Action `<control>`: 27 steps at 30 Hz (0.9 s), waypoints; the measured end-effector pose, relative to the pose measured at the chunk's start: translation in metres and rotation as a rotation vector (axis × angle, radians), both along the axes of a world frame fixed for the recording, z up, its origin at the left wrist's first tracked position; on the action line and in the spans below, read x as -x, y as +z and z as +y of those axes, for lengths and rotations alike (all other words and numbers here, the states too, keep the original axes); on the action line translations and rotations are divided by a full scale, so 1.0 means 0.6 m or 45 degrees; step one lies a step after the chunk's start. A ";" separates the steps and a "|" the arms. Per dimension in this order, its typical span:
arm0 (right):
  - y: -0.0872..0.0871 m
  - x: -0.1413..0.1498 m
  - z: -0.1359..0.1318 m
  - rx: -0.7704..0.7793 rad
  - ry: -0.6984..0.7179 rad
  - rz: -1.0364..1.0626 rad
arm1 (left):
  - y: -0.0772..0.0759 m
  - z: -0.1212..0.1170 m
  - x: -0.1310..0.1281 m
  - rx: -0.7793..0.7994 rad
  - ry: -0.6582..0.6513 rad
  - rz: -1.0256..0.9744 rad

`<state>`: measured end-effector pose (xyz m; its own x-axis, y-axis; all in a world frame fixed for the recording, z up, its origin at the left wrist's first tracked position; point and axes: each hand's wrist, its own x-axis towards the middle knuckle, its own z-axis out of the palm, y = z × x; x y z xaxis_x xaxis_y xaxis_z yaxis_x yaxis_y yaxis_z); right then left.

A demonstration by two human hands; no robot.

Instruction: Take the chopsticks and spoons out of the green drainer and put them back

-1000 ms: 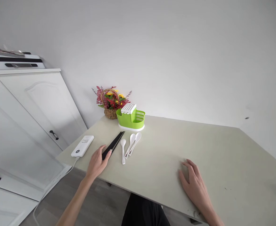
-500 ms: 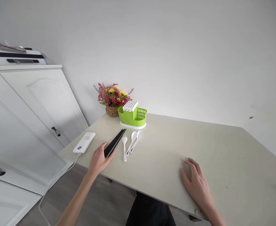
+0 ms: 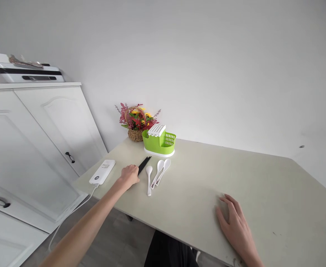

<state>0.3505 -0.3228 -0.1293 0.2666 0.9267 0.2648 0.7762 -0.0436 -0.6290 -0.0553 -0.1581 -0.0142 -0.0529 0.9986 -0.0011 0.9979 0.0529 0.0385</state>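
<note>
My left hand (image 3: 130, 175) is closed around the lower part of a bundle of black chopsticks (image 3: 144, 164), whose far ends stick out past my fingers toward the green holder. Just right of that bundle lie several white spoons: a single spoon (image 3: 149, 180) and a pair of spoons (image 3: 161, 171) side by side. Behind them stands a green utensil holder (image 3: 159, 144) with a white slatted lid and white base. On the right, my right hand (image 3: 233, 220) rests on the table, fingers apart, holding nothing.
A wicker basket of artificial flowers (image 3: 136, 126) stands behind the green holder. Toward the left table edge lies a white power bank (image 3: 103, 171) with a white cable (image 3: 76, 208) hanging off. White cabinets (image 3: 57, 129) stand left of the table (image 3: 213, 170); a wall is behind.
My left hand has moved forward along the chopsticks and closed over them, covering more of their length. The view has shifted slightly; my right hand stays resting on the table.
</note>
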 end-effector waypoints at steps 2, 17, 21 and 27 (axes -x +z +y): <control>-0.001 0.000 0.000 0.008 -0.002 0.010 | -0.002 0.013 0.001 0.053 -0.005 0.035; 0.005 0.002 -0.003 -0.044 0.022 0.020 | -0.037 -0.033 0.026 -0.057 0.079 0.074; 0.002 0.001 -0.002 -0.030 0.016 0.019 | -0.021 -0.055 0.016 -0.146 0.079 0.004; -0.002 0.001 0.000 -0.024 -0.001 0.019 | -0.010 -0.082 -0.133 -0.083 -0.172 -0.372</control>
<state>0.3501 -0.3230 -0.1305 0.2717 0.9214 0.2779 0.7665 -0.0326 -0.6415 0.0243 -0.2076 -0.0202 0.0729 0.9950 0.0675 0.9420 -0.0910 0.3229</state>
